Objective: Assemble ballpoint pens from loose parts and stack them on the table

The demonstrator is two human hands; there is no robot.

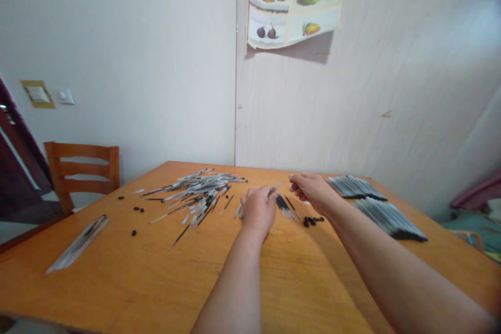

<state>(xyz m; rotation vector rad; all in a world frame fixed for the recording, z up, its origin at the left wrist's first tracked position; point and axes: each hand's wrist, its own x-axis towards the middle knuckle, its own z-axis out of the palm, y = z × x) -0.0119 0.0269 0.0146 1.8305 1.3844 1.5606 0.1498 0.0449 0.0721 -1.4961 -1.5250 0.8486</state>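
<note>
My left hand (259,212) is closed around a clear pen barrel (278,186), whose end sticks up past the fingers. To its right, my right hand (311,188) is pinched a short way off, and whatever is between its fingertips is too small to make out. Between and below the hands lie a small row of dark pen refills (285,207) and a cluster of black pen caps (312,221). Some clear barrels are partly hidden behind my left hand.
A loose heap of barrels and refills (203,190) spreads over the wooden table (156,282). Two neat stacks of pens, a far one (354,187) and a near one (391,218), lie right. A plastic sleeve (78,245) and stray caps (134,233) are left; a chair (84,169) stands beyond.
</note>
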